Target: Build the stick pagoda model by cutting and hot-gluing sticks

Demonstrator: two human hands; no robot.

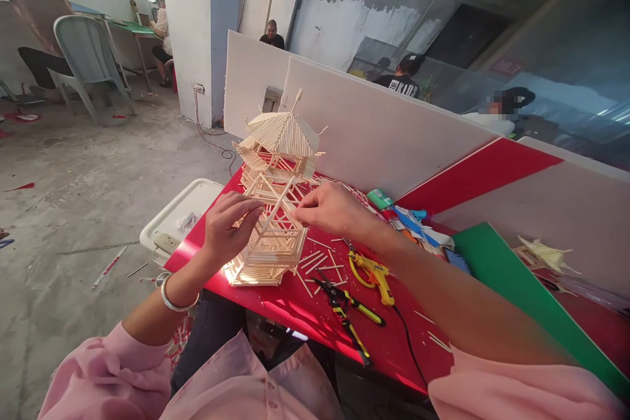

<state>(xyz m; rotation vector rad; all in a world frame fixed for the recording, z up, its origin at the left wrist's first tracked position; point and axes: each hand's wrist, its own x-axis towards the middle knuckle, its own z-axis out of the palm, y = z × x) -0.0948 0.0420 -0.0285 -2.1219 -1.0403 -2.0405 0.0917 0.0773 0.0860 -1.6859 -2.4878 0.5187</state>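
A six-sided tower of thin wooden sticks (278,246) stands in front of me on the red tabletop, its upper part an open frame. My left hand (230,220) is closed at the tower's upper left, thumb and fingertips pinched against the stick frame. From the right, my right hand (331,209) pinches at the frame's right side. Between the two hands a pale stick (276,209) slants across the front. Just behind rises a stick pagoda (283,134) with a pointed, ribbed roof, its lower part partly hidden by the front tower.
Pliers (344,315), a yellow glue gun (377,275) with a black cable and loose sticks (317,262) lie on the red tabletop (236,298). White boards (369,125) stand behind; a green board (531,295) leans right. A white plastic lid (162,216) sits left. People sit farther off.
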